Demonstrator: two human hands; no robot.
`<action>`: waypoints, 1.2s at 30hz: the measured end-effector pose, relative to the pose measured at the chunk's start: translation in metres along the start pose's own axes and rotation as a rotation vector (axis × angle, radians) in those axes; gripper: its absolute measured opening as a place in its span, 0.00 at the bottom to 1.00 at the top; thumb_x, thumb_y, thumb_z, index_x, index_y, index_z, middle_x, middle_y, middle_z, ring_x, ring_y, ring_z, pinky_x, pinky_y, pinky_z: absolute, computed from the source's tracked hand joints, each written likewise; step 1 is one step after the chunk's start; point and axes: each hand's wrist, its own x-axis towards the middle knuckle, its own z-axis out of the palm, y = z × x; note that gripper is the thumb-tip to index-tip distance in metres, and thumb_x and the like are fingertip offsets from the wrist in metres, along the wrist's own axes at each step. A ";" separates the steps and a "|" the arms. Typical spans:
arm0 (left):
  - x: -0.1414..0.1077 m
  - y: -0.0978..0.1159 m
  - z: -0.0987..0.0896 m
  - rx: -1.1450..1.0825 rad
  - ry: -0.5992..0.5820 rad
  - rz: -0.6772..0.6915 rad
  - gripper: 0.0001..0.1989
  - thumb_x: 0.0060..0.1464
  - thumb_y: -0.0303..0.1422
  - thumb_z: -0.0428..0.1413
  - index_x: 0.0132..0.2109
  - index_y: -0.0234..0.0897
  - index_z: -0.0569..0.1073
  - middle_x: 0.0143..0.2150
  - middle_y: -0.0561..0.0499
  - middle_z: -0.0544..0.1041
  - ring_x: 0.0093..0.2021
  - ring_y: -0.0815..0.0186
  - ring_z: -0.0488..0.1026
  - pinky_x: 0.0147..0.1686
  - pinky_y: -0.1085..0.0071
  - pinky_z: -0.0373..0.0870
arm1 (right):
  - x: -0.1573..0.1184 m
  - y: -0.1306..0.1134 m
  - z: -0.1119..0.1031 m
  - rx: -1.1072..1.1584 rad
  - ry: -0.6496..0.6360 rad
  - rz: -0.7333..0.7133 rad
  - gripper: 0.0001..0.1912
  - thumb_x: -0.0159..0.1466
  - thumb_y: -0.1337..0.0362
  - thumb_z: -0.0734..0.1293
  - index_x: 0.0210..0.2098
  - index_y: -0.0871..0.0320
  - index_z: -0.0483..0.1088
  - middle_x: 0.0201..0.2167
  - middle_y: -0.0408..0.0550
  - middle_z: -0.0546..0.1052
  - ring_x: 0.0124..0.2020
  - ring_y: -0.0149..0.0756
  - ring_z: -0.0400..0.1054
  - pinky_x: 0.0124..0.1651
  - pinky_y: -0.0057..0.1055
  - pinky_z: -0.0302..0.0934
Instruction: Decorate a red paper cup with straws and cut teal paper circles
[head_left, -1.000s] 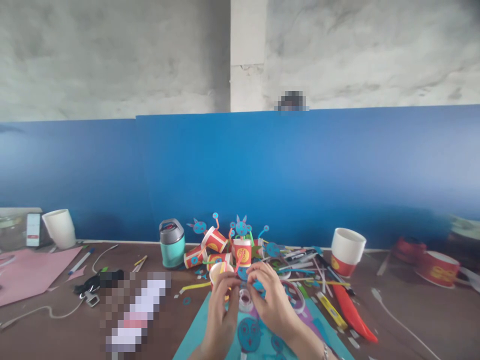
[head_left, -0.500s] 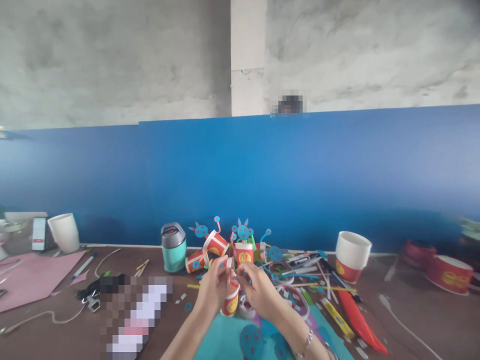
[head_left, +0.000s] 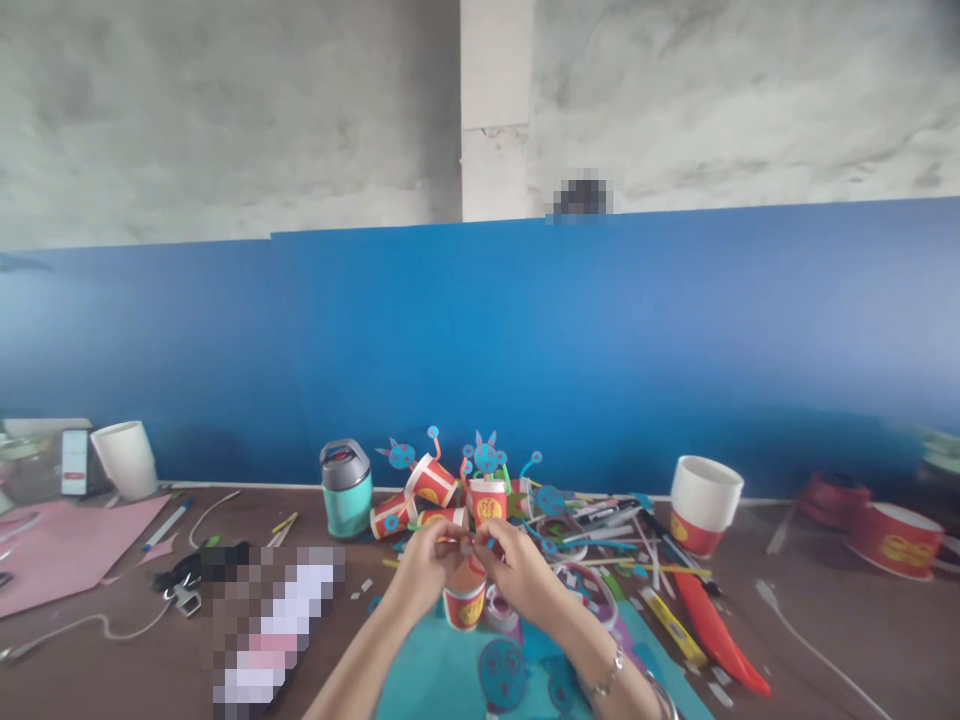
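My left hand [head_left: 426,565] and my right hand [head_left: 511,562] meet just above a small red-and-white paper cup [head_left: 464,606], their fingertips pinched close together. What lies between the fingers is too small and blurred to name. The cup stands upright on a teal sheet [head_left: 420,670], directly below the fingertips. Beside it, a roll of tape [head_left: 501,608] sits near my right wrist. A blue paper face cutout [head_left: 502,672] rests on the sheet between my forearms. Behind the hands stands a decorated cup [head_left: 487,497] with a blue eared face and bent straws.
More decorated cups [head_left: 431,482] lie behind, near a teal flask [head_left: 347,490]. Pens and straws [head_left: 607,530] are heaped at right, before a large white-and-red cup [head_left: 705,505]. A yellow cutter [head_left: 673,628] and a red pointed object [head_left: 716,635] lie nearer. Blue partition [head_left: 480,330] borders the back.
My fingertips have drawn closer together above the cup, and the left hand has shifted slightly right. The red straw-like strip seen at the left fingers is now mostly hidden. The view has tilted slightly.
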 end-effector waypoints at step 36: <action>-0.005 0.018 -0.003 -0.214 -0.143 -0.047 0.15 0.36 0.43 0.70 0.25 0.35 0.81 0.30 0.50 0.75 0.29 0.67 0.70 0.30 0.72 0.66 | 0.003 -0.002 -0.017 0.320 -0.171 0.294 0.12 0.53 0.59 0.70 0.19 0.60 0.69 0.12 0.37 0.67 0.14 0.24 0.57 0.18 0.22 0.49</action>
